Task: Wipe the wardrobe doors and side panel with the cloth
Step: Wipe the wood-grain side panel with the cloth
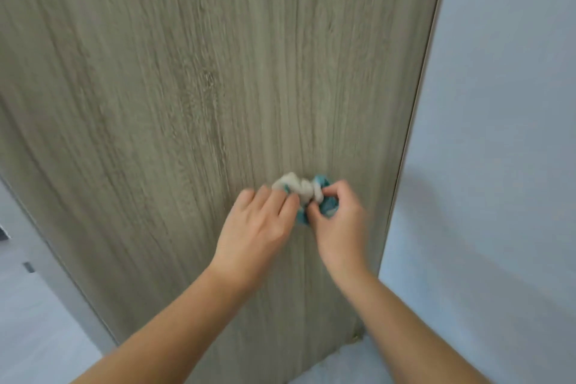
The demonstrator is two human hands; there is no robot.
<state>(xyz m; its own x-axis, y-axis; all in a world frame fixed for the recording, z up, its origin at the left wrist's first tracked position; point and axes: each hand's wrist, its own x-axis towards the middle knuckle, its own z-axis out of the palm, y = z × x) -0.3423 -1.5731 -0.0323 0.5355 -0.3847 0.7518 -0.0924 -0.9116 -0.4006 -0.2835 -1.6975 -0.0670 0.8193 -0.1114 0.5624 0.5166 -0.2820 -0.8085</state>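
Observation:
A grey-brown wood-grain wardrobe panel (187, 103) fills most of the head view. A bunched white and teal cloth (307, 192) is in front of the panel's lower right part. My left hand (258, 224) has its fingertips on the cloth's left side. My right hand (338, 221) is curled around the cloth's right side, pinching the teal part. The whole frame is blurred, so I cannot tell if the cloth touches the panel.
A pale blue-white wall (498, 134) stands to the right of the panel's edge. Pale floor (37, 321) shows at the lower left, with a small dark object (28, 267) on it.

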